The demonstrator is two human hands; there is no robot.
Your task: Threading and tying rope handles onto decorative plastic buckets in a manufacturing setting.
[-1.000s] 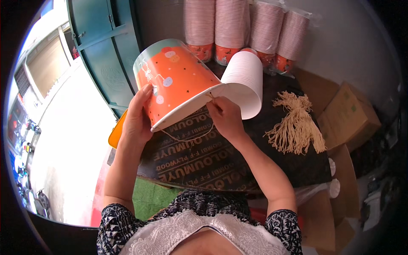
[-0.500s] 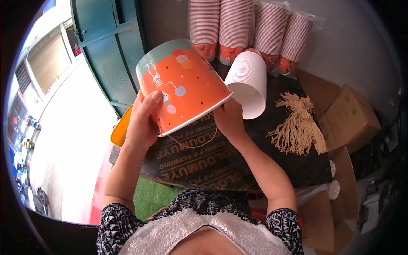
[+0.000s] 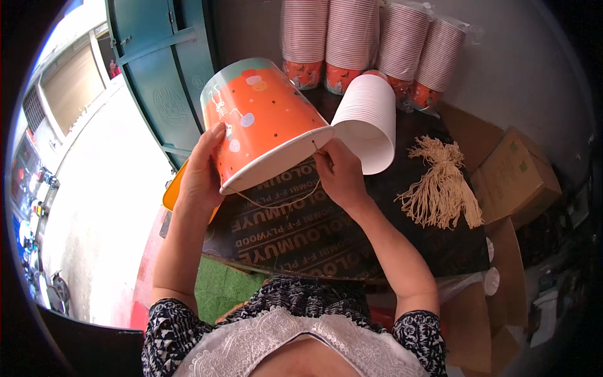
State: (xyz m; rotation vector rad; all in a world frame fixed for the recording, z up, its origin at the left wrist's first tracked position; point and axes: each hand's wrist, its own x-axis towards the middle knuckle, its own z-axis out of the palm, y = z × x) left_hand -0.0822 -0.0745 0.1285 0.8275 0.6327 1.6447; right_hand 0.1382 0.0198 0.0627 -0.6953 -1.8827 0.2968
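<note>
An orange paper bucket (image 3: pixel 270 113) with a green band and cartoon figures is tilted in front of me, its white-rimmed mouth turned down toward me. My left hand (image 3: pixel 204 166) grips its left side, thumb on the outer wall. A thin cord (image 3: pixel 276 206) hangs in a loop below the mouth, from the left rim across to my right hand (image 3: pixel 339 173). The fingers of that hand pinch the cord's end close to the right rim. Behind it, a nested stack of white paper buckets (image 3: pixel 367 116) lies on its side on the black plywood table (image 3: pixel 282 245).
A bundle of cream cords (image 3: pixel 443 182) lies on the table's right side. Several plastic-wrapped stacks of buckets (image 3: pixel 352 38) stand along the back wall. Cardboard boxes (image 3: pixel 518 173) are at the right, a yellow container (image 3: pixel 176 188) at the left behind my hand, and a teal metal door (image 3: pixel 160 81) beyond.
The bucket has tipped so more of its mouth shows, shifting slightly left. My right hand's fingertips have come into view at the rim with the cord.
</note>
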